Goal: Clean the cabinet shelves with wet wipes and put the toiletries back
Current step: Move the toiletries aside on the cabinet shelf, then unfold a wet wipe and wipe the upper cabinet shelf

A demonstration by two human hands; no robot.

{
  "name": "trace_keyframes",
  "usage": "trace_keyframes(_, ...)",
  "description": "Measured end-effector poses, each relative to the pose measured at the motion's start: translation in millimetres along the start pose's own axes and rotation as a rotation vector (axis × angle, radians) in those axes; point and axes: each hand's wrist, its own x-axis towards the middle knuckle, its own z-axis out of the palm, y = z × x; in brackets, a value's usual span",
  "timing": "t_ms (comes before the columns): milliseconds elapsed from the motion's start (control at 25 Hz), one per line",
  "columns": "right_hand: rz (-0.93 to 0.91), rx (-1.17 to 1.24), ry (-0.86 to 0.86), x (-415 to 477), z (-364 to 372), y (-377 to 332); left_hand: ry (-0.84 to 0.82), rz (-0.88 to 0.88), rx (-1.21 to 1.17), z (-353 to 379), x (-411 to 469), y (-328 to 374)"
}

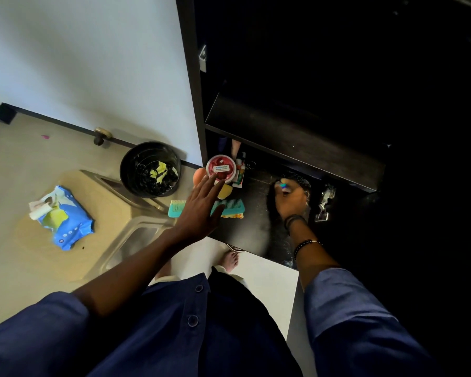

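The wipes pack (pixel 63 219) lies left on the table (pixel 11 254). Our left grip (pixel 199 210), fingers straight and released, reaches over the teal comb (pixel 230 205) on the dark shelf (pixel 256 232), fingertips at the red jar (pixel 220 168). Right of it, our right grip (pixel 291 198) clenches a small teal item (pixel 282 185).

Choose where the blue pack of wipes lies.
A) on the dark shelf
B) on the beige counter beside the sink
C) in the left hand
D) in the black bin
B: the pack of wipes lies on the beige counter, left of the sink, apart from the black bin.
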Motion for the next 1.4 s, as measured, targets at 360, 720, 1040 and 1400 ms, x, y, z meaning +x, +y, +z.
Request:
trace_keyframes(360, -0.008, 0.017, -0.336, -28, 69, -12, 0.051, 0.018, -0.020, 2, -11, -4)
trace_keyframes(720, 0.083, -0.001, -0.287, -26, 86, -11, 0.043, -0.018, -0.022, -1, -18, -11)
trace_keyframes(1040, -0.075, 0.023, -0.069, -68, 54, -32, 0.081, 0.002, -0.081, -11, -28, -21)
trace_keyframes(1400, -0.567, -0.085, -0.165, -158, 80, -98, 0.194, -0.086, -0.102, -41, -76, -79)
